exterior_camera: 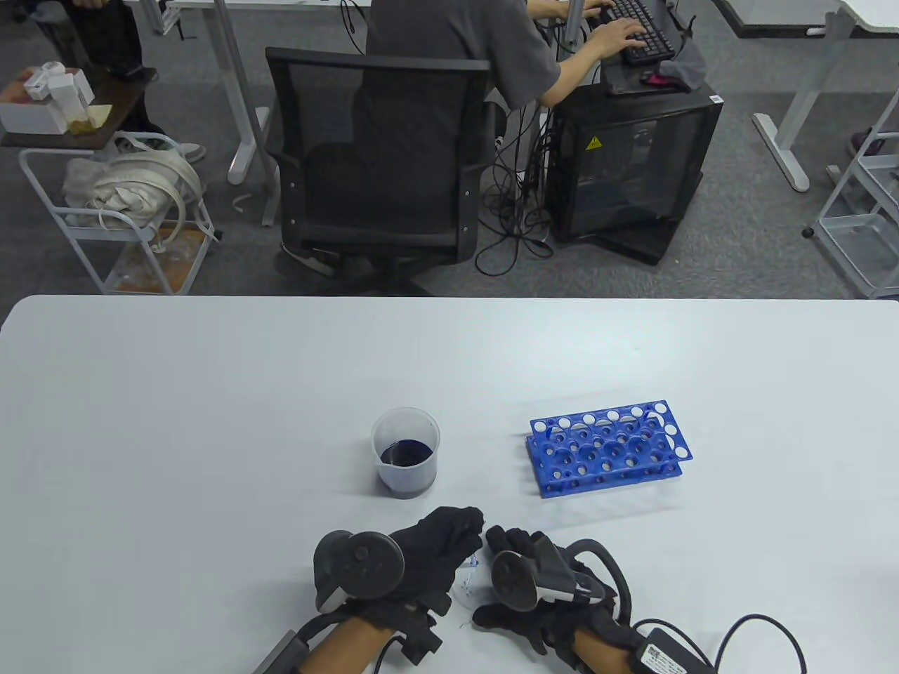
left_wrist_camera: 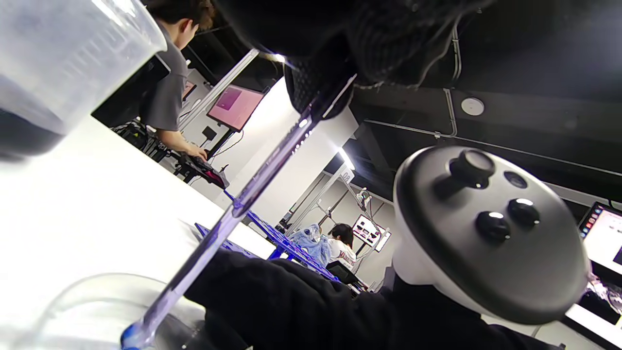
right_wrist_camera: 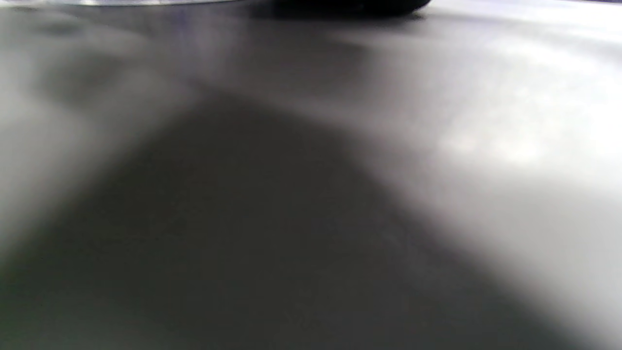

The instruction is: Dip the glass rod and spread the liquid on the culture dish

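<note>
Rod (left_wrist_camera: 252,184) runs slantwise through the left wrist view, its top pinched in the left hand's (exterior_camera: 428,562) fingertips (left_wrist_camera: 320,92) and its blue-tinted tip down at 7 o'clock, inside the rim of the clear dish (left_wrist_camera: 73,301). In the table view the rod is all but hidden between the two gloves; only a bluish glint shows there. The dish (exterior_camera: 465,588) is a faint clear patch on the table (exterior_camera: 211,421) between the hands, at 6 o'clock from the beaker (exterior_camera: 405,453).

The left hand is curled, fingers gathered on the rod, tracker on its back. The right hand (exterior_camera: 534,583) lies just at 3 o'clock of the left, fingertips close to the left's fingertips over the dish's far edge. Whether it touches or grips the dish I cannot tell; its fingers look bent, not spread. The right wrist view is a blur of grey table with a dark shape at the top edge and tells nothing more.

The beaker holds dark blue liquid and stands upright, at 12 o'clock from the hands and apart from them. A blue rack (exterior_camera: 607,446) lies at 3 o'clock of the beaker, well apart, at 1 o'clock from the right hand.
</note>
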`<state>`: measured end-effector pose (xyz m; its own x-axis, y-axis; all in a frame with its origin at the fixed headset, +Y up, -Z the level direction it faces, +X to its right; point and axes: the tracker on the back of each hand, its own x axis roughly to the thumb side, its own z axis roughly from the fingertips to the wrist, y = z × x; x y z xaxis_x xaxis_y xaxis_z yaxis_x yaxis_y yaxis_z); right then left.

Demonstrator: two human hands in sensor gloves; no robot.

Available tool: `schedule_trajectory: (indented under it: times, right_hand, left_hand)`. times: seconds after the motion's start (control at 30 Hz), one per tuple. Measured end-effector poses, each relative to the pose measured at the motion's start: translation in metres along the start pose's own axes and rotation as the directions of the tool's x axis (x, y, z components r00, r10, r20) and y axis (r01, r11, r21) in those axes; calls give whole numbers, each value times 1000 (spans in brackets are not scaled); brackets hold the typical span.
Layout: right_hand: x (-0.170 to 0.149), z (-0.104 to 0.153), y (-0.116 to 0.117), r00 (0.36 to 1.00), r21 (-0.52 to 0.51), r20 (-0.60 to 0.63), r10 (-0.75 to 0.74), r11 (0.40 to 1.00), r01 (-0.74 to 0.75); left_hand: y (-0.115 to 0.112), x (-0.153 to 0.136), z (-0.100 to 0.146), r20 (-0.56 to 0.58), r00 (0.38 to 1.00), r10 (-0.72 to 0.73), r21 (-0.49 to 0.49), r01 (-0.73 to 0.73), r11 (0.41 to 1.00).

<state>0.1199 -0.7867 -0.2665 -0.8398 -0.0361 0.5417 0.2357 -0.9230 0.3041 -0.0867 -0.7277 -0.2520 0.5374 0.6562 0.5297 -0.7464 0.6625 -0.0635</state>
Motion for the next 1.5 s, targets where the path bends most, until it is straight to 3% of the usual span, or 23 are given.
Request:
schedule_trajectory:
  times: [0.3, 0.53, 0.7, 0.83, 1.27, 1.5]
  right_hand:
    - [0, 0, 0, 1000, 1, 2, -3, 1000, 3]
    - [0, 0, 0, 1000, 2, 2, -5, 1000, 5]
    - [0, 0, 0, 1000, 3, 1, -4, 1000, 4]
    - [0, 0, 0, 1000, 3, 2, -5, 1000, 5]
    - [0, 0, 0, 1000, 2, 1, -2, 1000, 2]
    - [0, 0, 0, 1000, 2, 0, 0, 1000, 0]
  left_hand:
    - [-4, 6, 5, 7, 997, 74, -36, -74, 997]
    - [-20, 0, -1, -74, 976, 203, -60, -208, 976]
    - [-22, -3, -6, -99, 976, 195, -66, -202, 977]
    - [-15, -6, -7, -77, 988, 131, -17, -133, 991]
    - [3, -2, 4, -34, 999, 5, 15, -4, 1000]
    - [-6, 4, 9, -69, 990, 124, -30, -126, 992]
